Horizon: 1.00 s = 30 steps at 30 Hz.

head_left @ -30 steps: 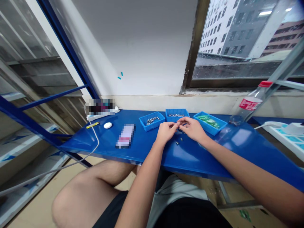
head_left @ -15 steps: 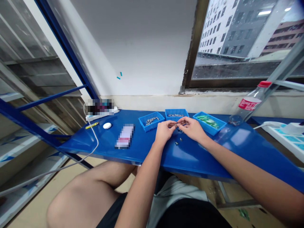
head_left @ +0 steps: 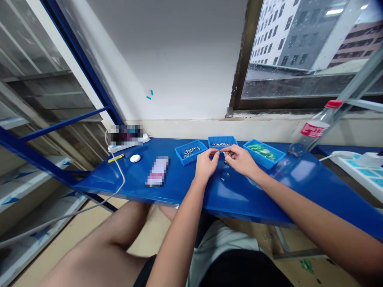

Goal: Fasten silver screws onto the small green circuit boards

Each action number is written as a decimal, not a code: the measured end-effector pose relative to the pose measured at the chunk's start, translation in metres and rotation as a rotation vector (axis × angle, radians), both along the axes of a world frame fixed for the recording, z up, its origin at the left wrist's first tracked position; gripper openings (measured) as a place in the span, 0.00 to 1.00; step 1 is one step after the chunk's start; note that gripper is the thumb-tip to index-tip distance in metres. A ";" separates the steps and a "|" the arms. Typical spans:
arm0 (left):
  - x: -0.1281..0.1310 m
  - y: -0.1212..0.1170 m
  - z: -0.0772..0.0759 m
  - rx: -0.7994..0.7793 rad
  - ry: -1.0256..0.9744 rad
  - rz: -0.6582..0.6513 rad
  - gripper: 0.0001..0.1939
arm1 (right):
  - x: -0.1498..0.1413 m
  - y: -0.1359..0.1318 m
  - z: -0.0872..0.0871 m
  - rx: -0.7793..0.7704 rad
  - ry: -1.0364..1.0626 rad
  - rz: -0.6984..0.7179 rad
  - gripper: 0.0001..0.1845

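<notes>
My left hand (head_left: 206, 163) and my right hand (head_left: 241, 160) meet fingertip to fingertip over the blue table, in front of the bins. Each has its fingers bent in toward the thumb; whatever is pinched there is too small to make out. Just below my right hand lie several small metal screws (head_left: 223, 179) loose on the tabletop. A blue bin (head_left: 183, 162) with metal screws is left of my hands. Behind them stands another blue bin (head_left: 223, 140) of small metal parts. To the right a third blue bin (head_left: 277, 162) contains green plastic packets (head_left: 263, 151).
On the blue table (head_left: 179, 185) lie a blurred phone (head_left: 157, 171), a round white case (head_left: 135, 158) and a yellow pen-like tool (head_left: 116, 158). A bottle with a red cap (head_left: 314, 129) stands at right. Power strips (head_left: 356, 167) sit at both ends; a cable (head_left: 122, 175) hangs over the left edge.
The fingertips have drawn slightly apart, with my left fingers lifting a little from the thumb. My left leg has shifted outward; the bins and the loose screws stay in place.
</notes>
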<state>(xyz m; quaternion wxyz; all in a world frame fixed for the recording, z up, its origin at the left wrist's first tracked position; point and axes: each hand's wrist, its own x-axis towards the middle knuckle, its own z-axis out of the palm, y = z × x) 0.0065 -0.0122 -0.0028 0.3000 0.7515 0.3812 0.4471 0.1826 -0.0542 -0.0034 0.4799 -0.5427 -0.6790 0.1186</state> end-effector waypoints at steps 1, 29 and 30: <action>0.000 0.000 0.000 -0.003 0.008 0.000 0.10 | 0.000 0.000 0.000 0.002 0.000 0.007 0.12; -0.002 0.002 -0.005 0.024 0.193 -0.065 0.13 | -0.006 0.005 -0.001 -0.062 -0.018 0.074 0.09; -0.002 0.002 -0.005 0.028 0.179 -0.063 0.14 | -0.006 0.005 -0.002 -0.071 -0.003 0.074 0.10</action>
